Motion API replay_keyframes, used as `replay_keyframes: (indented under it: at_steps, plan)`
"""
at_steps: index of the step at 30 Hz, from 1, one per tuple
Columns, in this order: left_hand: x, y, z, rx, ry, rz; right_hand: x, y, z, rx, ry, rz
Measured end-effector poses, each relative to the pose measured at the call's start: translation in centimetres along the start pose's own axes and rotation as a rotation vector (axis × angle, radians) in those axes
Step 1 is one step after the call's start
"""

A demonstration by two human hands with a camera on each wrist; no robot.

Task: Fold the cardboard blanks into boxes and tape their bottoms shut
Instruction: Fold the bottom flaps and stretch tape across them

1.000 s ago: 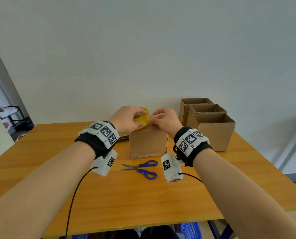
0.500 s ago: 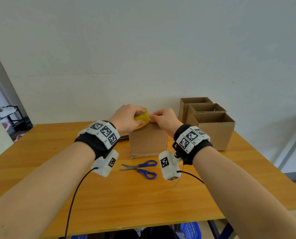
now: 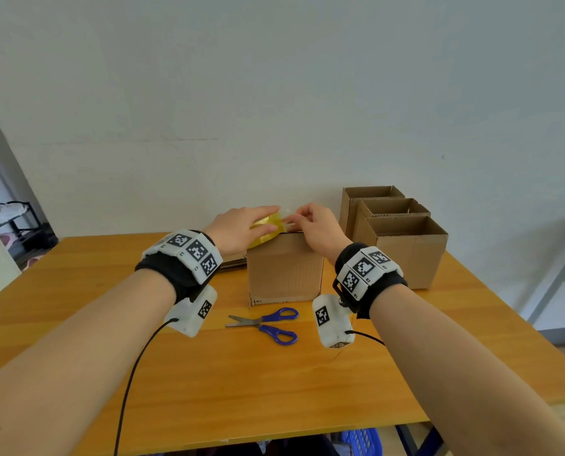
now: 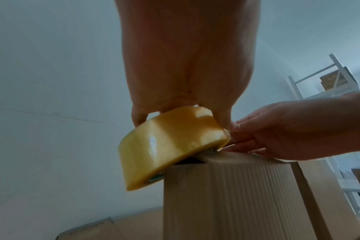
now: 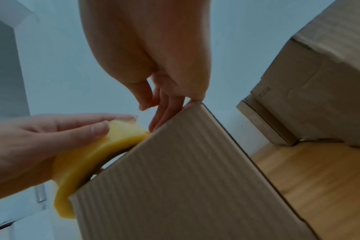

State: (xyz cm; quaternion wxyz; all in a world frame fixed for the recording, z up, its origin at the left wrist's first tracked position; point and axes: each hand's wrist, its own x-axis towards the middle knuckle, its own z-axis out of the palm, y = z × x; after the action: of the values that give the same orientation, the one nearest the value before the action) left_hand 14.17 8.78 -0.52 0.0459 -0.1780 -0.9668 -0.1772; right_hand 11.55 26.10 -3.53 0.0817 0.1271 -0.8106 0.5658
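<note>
I'm at the tape-start step: box (image 3: 284,271) stands bottom-up mid-table (image 3: 208,390), just behind the scissors (image 3: 268,324). My left hand (image 3: 238,230) has fingers and thumb curled round the tape roll (image 4: 170,144), which rests tilted on the box's top-left edge; my right hand (image 3: 317,230) pinches at the roll's free end, thumb to fingertip, other fingers resting on the top panel. Whether the strip is actually lifted I can't tell, too thin & clear. To do it well I think I should peel slow, anchor the end past the far edge, pull straight along the flap seam, w/ the left keeping the roll low. Tape is glossy amber, slick; box is ribbed corrugate, matte, crisp-cornered. Three finished boxes (image 3: 406,245) sit open-topped at right.
</note>
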Motion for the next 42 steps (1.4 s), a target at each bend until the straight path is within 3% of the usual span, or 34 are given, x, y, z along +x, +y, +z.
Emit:
replay_keyframes:
  at_steps: [7, 16, 28, 36, 42]
  plan:
    - [-0.6, -0.6, 0.0, 0.023, 0.011, -0.039, 0.4, 0.8, -0.1, 0.162, 0.026, 0.069]
    - [-0.5, -0.3, 0.5, 0.064, 0.344, -0.079, 0.1, 0.9, -0.4, 0.203, 0.064, 0.099]
    - [1.1, 0.0, 0.4, 0.013, 0.644, -0.103, -0.5, 0.8, -0.1, 0.334, 0.069, 0.114]
    - [1.2, 0.6, 0.3, -0.044, 0.641, -0.131, -0.8, 0.8, 0.0, 0.266, 0.063, 0.075]
    - [0.7, 0.0, 0.4, -0.279, 0.652, -0.227, -0.8, 0.8, 0.2, 0.23, 0.072, 0.086]
